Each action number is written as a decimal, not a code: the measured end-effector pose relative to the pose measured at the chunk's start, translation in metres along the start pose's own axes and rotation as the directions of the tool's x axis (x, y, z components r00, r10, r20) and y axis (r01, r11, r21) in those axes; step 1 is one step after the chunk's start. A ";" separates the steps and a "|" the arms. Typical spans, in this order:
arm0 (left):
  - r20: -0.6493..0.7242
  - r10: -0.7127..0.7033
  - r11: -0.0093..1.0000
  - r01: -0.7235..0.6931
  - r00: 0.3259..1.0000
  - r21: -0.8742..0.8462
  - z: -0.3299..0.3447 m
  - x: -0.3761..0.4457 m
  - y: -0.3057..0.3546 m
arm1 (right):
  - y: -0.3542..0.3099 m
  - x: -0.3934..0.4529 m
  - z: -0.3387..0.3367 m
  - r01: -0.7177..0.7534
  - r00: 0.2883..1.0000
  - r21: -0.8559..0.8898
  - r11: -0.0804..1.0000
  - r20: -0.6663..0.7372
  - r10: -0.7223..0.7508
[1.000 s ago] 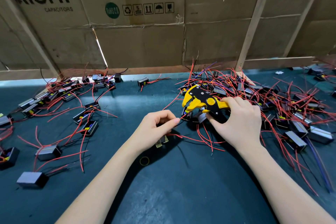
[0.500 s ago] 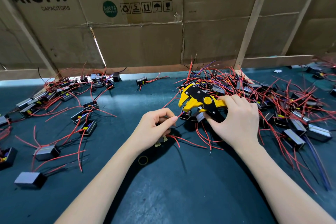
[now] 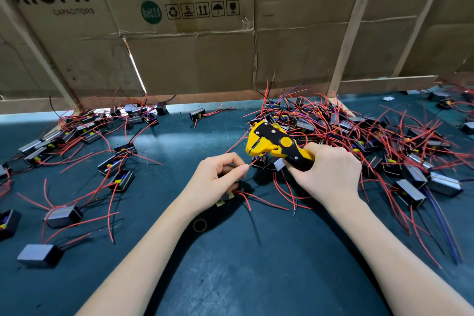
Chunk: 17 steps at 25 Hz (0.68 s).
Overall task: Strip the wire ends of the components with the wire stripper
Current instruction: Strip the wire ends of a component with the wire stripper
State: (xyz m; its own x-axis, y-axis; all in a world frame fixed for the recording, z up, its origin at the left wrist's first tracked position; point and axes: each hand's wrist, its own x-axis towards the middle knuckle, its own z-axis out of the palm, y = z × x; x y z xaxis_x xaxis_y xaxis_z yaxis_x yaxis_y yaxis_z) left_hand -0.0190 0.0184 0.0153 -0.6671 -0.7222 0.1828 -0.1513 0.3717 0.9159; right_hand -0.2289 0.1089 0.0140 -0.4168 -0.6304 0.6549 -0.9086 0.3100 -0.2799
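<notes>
My right hand (image 3: 328, 174) grips the handles of a yellow and black wire stripper (image 3: 272, 142), its jaws pointing left. My left hand (image 3: 218, 182) pinches a red wire between thumb and forefinger; the wire's end reaches up toward the stripper's jaws. A small black component (image 3: 225, 196) hangs under the left hand, mostly hidden by it, with more red wires (image 3: 264, 201) trailing right over the table. A big pile of components with red wires (image 3: 372, 141) lies behind and right of the stripper.
Several other components with red wires (image 3: 89, 133) are scattered on the left of the dark green table (image 3: 243, 264). A small ring (image 3: 200, 225) lies near my left forearm. Cardboard sheets on wooden battens (image 3: 195, 59) wall off the table's far edge.
The stripper has risen a little and its jaws have come nearer my left hand's fingertips. The left hand holds the same red wire, its end now nearer the jaws.
</notes>
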 end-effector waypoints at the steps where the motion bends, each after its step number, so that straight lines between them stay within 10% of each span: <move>1: 0.002 0.003 1.000 -0.003 1.000 0.005 -0.001 0.000 0.000 | 0.001 -0.001 0.000 0.020 0.999 0.005 1.000 -0.038 -0.019; 17: -0.057 -0.031 0.999 0.032 0.998 0.007 -0.001 0.002 -0.002 | 0.007 -0.002 0.008 0.113 0.993 0.031 0.993 0.028 -0.113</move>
State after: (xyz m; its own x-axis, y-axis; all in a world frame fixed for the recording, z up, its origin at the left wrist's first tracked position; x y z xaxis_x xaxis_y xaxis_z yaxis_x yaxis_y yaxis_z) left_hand -0.0195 0.0162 0.0142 -0.6196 -0.7654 0.1740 -0.1778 0.3527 0.9187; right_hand -0.2350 0.1069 0.0055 -0.3116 -0.6812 0.6624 -0.9501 0.2151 -0.2257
